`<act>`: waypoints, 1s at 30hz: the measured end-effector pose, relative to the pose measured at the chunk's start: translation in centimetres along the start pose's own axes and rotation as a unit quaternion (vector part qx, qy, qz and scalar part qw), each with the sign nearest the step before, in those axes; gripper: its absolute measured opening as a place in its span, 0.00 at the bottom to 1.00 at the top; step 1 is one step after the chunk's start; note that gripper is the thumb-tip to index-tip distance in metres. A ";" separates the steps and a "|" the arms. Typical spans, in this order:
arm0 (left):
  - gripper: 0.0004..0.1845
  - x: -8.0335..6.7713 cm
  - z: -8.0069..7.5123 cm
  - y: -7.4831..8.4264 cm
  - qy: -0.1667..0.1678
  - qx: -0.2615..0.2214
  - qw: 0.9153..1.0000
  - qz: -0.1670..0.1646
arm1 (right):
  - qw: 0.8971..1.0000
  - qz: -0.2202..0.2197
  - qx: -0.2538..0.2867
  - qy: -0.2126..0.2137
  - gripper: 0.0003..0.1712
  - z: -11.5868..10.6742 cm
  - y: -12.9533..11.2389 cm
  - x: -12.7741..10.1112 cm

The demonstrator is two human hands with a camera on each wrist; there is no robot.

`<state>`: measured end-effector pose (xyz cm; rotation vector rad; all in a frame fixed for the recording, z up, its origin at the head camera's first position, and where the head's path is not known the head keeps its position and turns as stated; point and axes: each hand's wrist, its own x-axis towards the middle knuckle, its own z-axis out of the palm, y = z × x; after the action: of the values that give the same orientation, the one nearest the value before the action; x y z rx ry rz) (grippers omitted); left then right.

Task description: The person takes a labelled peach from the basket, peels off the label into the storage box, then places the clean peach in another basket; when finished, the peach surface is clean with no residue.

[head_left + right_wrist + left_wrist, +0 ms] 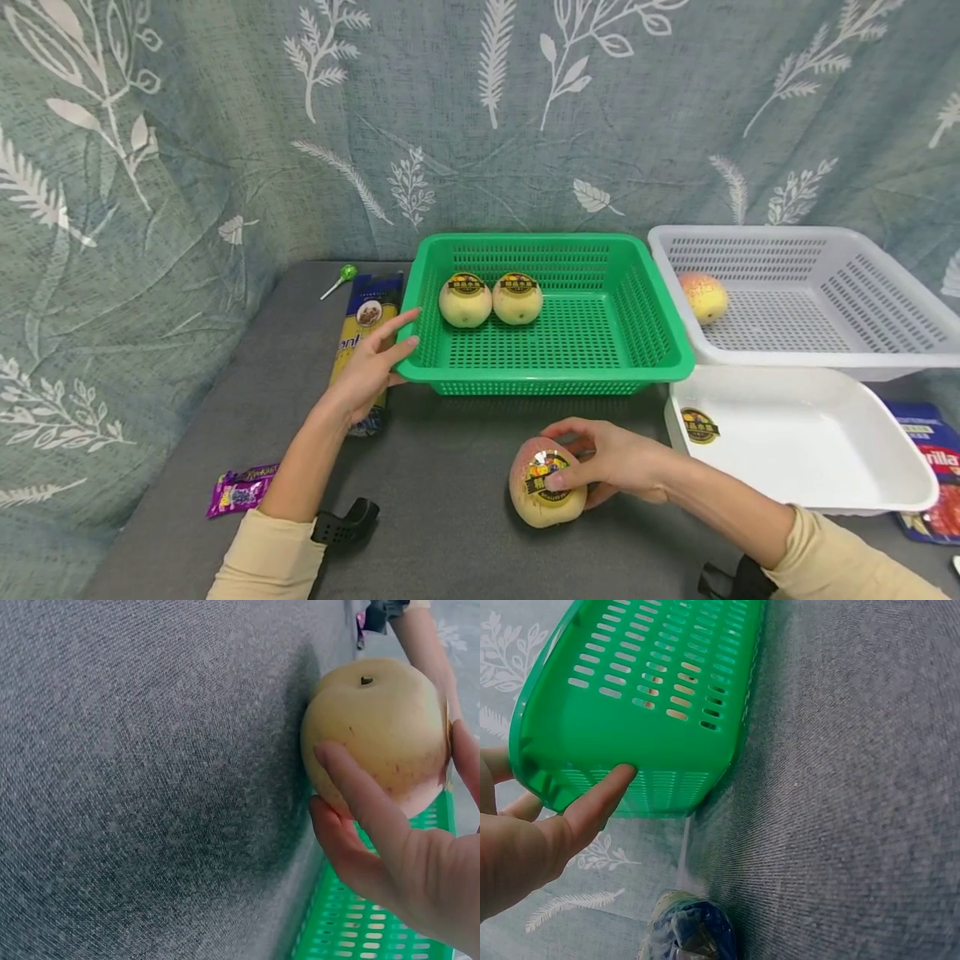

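Observation:
My right hand (611, 462) grips a yellow and pink apple (546, 492) in front of the green basket (577, 387). The thumb lies over the round black and gold label on it. In the right wrist view, the fingers (367, 795) curl along the apple's side, just above the grey tabletop. At the basket's left end, my left hand (365, 373) holds the rim, with digits on both sides of the wall. Two pale yellow apples, a left one (465, 310) and a right one (517, 308), sit side by side inside the basket, each with a label.
A white basket (780, 333) with a reddish-yellow apple (703, 297) stands right of the green one. Before it lies a white tray (810, 433) bearing a label (699, 425). Around lie a spaghetti pack (375, 304), green lollipop (347, 272), purple candy packet (242, 490) and blue-red pouch (941, 467).

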<state>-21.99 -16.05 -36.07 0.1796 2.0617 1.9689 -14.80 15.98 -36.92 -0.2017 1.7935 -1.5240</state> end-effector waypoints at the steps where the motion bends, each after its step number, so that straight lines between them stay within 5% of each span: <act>1: 0.29 -0.1 -0.1 0.1 -0.002 0.003 1.000 0.000 | 1.000 0.000 0.000 0.001 0.38 0.0 0.0 0.0; 5: 0.31 -0.8 -0.7 0.9 0.007 0.031 0.999 0.016 | 1.000 -0.002 -0.001 0.000 0.39 0.0 0.0 0.0; 11: 0.34 -2.8 -1.2 3.3 0.065 0.077 0.993 0.070 | 1.000 -0.004 0.009 -0.001 0.41 -0.1 0.2 0.0; 14: 0.33 -3.8 -0.6 4.4 0.059 0.070 0.990 0.103 | 1.000 -0.005 0.015 0.001 0.42 -0.2 0.4 -0.1; 17: 0.30 -4.6 0.9 5.0 0.026 0.065 0.990 0.126 | 1.000 -0.005 0.018 0.006 0.42 -0.1 0.4 -0.1; 22: 0.30 -4.9 4.1 4.5 -0.073 0.061 0.986 0.135 | 1.000 -0.003 0.020 0.014 0.42 -0.1 0.5 -0.2; 30: 0.36 -3.6 7.8 1.3 -0.224 0.107 0.968 0.046 | 1.000 -0.002 0.013 0.025 0.43 0.1 0.5 -0.1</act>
<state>-16.48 -9.51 -34.58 0.7073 1.9756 1.5620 -14.53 16.09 -37.30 -0.1558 1.8127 -1.5667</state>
